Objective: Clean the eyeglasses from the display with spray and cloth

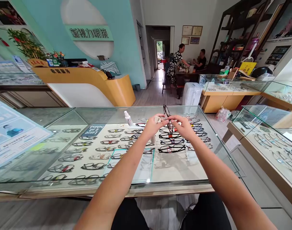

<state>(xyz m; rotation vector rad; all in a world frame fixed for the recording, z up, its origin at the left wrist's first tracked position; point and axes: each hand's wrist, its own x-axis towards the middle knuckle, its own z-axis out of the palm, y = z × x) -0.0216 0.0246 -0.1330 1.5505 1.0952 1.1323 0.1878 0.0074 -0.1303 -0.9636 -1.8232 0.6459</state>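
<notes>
Two bare hands meet over a glass case (179, 183), above its far part and nearer the far right corner than the far left. On the left, rows of other glasses (111, 141) lie inside, with a blue card (92, 130) by them. A small white bottle (128, 119) stands on top, close to the far edge. Next comes the left hand (151, 127). Its fingers are bent and pinch what looks like a pale cloth (157, 119), with their tips at the dark glasses (167, 111). Those are up in the air between the hands, turned on end. The right hand (185, 127) has its thumb and fingers closed on them from the other side.

To do this well, I think the right hand should hold the rim near the lens being touched, firm but gentle. The left should press softly through the cloth, so bare skin stays off the lens. The thin arms could bend if pulled, so both hands should stay close together.
</notes>
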